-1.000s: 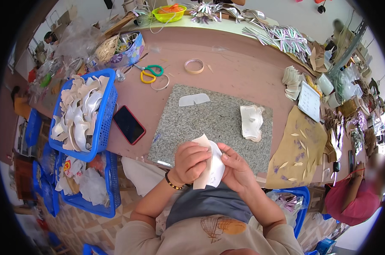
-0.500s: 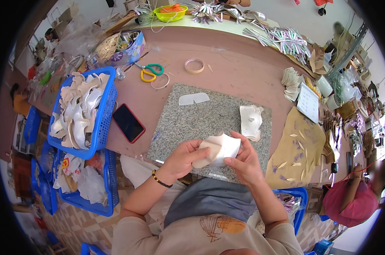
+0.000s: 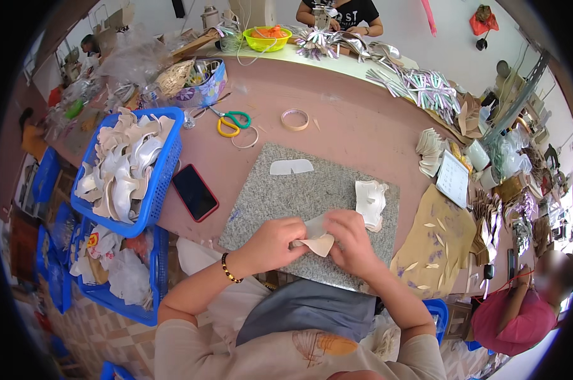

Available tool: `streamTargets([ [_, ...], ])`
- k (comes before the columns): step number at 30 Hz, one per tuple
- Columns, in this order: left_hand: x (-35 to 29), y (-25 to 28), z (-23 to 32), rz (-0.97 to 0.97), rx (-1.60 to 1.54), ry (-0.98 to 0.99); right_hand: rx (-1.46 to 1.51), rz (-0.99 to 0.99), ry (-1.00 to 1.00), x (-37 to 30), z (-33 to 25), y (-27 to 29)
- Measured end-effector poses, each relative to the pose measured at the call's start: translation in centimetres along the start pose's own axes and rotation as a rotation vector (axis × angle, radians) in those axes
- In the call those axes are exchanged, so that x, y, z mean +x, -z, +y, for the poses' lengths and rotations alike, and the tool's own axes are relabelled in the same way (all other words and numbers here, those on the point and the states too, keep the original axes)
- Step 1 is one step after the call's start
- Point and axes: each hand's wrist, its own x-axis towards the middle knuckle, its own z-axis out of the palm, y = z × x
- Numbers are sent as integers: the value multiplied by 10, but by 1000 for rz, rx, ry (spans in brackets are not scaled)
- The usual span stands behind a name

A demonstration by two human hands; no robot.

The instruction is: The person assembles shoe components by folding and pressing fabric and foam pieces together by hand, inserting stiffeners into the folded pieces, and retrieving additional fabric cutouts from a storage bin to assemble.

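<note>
Sheet [image 3: 319, 245] in the head view, squarely between left hand [image 3: 270, 244] and right hand [image 3: 351, 242], equally near both, in closed grip at either side, above the near part of the granite slab [image 3: 255, 202]. Long axis apparently from hand to hand, partly hidden by fingers. Pliant-looking, matte beige, curled into a flap. Beyond, on speckled stone: smooth notched cutout [image 3: 283, 168] by the far left corner, creased white pieces [image 3: 367, 206] along the right edge. Below, dull pinkish-brown worktop [image 3: 349, 139].

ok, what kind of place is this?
Likely a small workshop, possibly making shoe or bag parts: a blue basket heaped with pale cut pieces, scissors and a roll of tape on the table, and bundles of shiny strips along the far side.
</note>
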Motion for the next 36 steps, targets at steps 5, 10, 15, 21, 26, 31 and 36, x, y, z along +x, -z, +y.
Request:
streamTargets([
  [5,12,-10,-30,93,324,-391,-157,-209,409,7,24,-11],
  [10,16,-24,-40,113,402,-286,-253,-251,416,4,32,-14],
  [15,25,-35,-48,66,493,-247,-298,-369,348,-8,31,-21],
  [21,37,-34,-47,-11,479,-170,-313,-363,326,-12,29,-27],
  [26,41,-35,-49,-45,420,-131,-365,-334,306,-15,27,-32],
  [31,46,-38,-56,-27,408,-135,-418,-337,274,-13,26,-28],
  [36,55,-34,-54,-77,406,-79,-451,-397,229,-13,26,-30],
])
